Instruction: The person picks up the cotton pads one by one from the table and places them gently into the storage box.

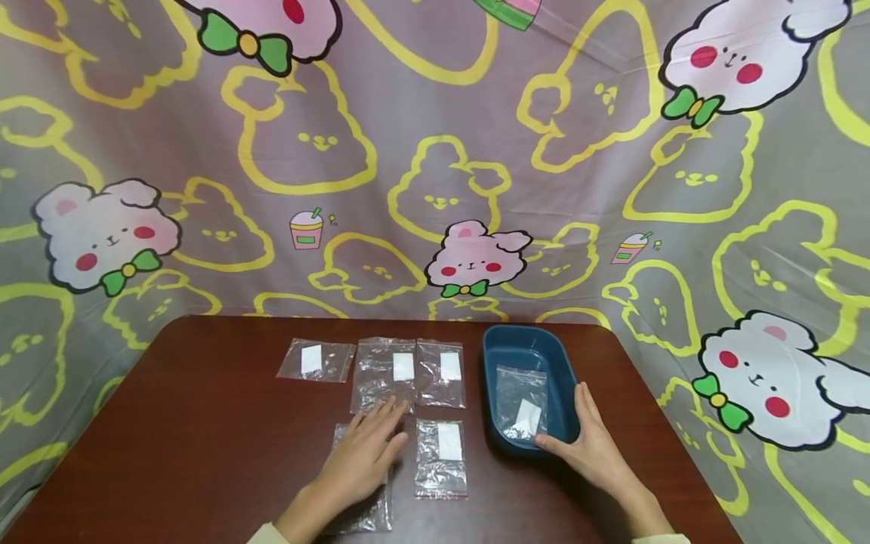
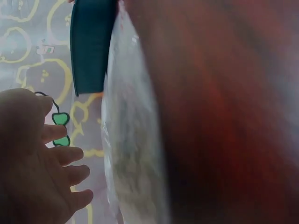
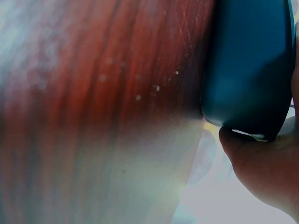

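My right hand (image 1: 598, 452) holds the near right corner of a dark blue plastic tray (image 1: 566, 393), thumb at the near rim and fingers along the right side. Inside the tray lies a clear zip bag (image 1: 514, 389) with a white label. My left hand (image 1: 363, 459), fingers extended and palm down, is over a clear bag (image 1: 370, 517), partly hiding it. Its fingertips overlap the near edge of another labelled bag (image 1: 372, 370) in the head view. In the left wrist view, a crinkled bag (image 2: 133, 116) appears beside the hand, with the tray (image 2: 93, 51) beyond.
Two more labelled clear bags, one farther back (image 1: 430, 385) and one nearer (image 1: 431, 476), lie between the left hand and the tray. Another small bag (image 1: 294, 361) is at the back left of the brown table (image 1: 170, 438). A patterned curtain (image 1: 381, 211) surrounds the table's back and sides.
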{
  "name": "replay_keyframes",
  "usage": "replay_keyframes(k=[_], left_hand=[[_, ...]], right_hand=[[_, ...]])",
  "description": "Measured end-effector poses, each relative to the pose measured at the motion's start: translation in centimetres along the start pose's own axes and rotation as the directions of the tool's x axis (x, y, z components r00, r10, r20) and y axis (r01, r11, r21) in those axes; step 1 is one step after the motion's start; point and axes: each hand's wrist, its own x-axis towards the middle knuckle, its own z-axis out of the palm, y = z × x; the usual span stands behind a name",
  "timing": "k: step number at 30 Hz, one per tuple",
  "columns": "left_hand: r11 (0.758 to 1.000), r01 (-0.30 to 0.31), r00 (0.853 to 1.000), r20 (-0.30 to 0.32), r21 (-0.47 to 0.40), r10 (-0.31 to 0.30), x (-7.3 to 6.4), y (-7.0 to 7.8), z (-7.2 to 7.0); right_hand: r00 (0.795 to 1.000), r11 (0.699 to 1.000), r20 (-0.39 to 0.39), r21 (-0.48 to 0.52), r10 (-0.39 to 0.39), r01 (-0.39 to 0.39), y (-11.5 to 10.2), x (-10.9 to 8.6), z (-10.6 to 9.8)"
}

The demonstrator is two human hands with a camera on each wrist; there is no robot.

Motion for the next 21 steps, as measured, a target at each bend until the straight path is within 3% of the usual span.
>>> replay_keyframes(k=[7, 21], left_hand=[[0.999, 0.054, 0.997, 0.046, 0.009, -0.054, -2.0, -1.7, -0.1], [0.999, 0.042, 0.994, 0.096, 0.023, -0.044, -2.9, -2.6, 0.0]], right_hand=[[1.000, 1.000, 0.002, -0.005, 0.009, -0.009, 0.3, 0.1, -0.2], [1.000, 1.000, 0.010, -0.009, 0.007, -0.007, 0.3, 0.4, 0.2]])
